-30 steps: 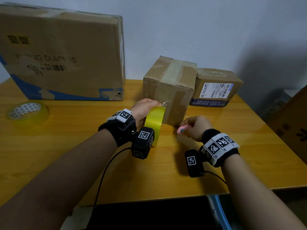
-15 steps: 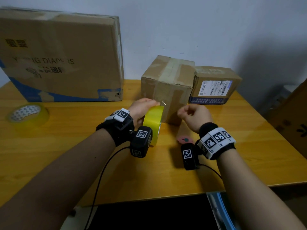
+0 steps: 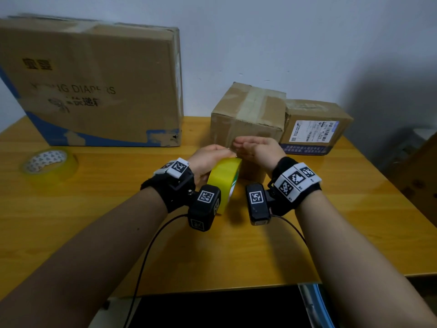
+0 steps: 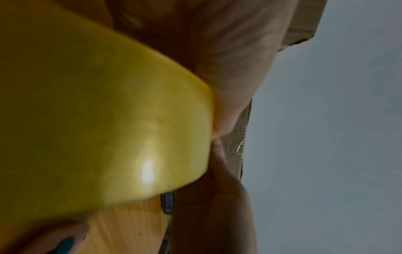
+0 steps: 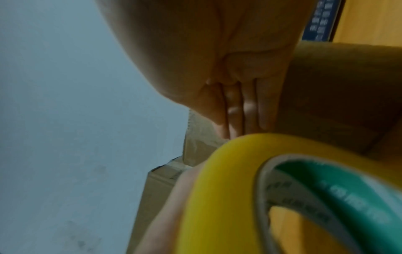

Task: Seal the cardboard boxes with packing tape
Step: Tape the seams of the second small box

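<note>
- Gripping yellow tape roll [image 3: 224, 177] on edge: left hand [image 3: 208, 159], fingers curled round it, before small box [image 3: 246, 121] on worktop [image 3: 236, 245].
- Right hand [image 3: 257, 150]: fingers [image 5: 250, 111] straight, together, flat against box front.

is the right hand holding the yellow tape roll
No, the left hand grips the yellow tape roll; the right hand lies flat against the box.

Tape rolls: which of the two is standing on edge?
The yellow roll held by the left hand stands on edge; the other roll lies flat on the table at far left.
</note>
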